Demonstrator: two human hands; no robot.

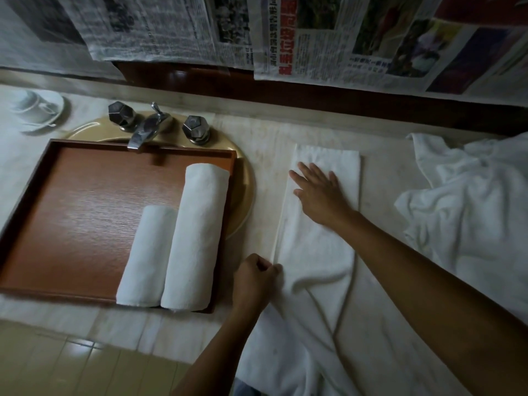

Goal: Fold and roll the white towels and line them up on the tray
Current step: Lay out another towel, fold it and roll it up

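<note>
The folded towel [320,247] lies lengthwise on the counter [263,144] beside the tray [85,195]. The right hand [320,192] presses flat on it, fingers spread; the left hand [254,278] pinches its near-left edge. Two rolled towels [171,247] sit on the tray, left of the pinching fingers.

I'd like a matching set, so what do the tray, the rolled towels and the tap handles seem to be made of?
Tray: reddish-brown wood or wood-look laminate, satin; fine straight grain lines show.
Rolled towels: white cotton-like terry, matte; the surface looks soft and nubbly.
Tap handles: probably metal, dark and polished; the facets catch small highlights.
</note>
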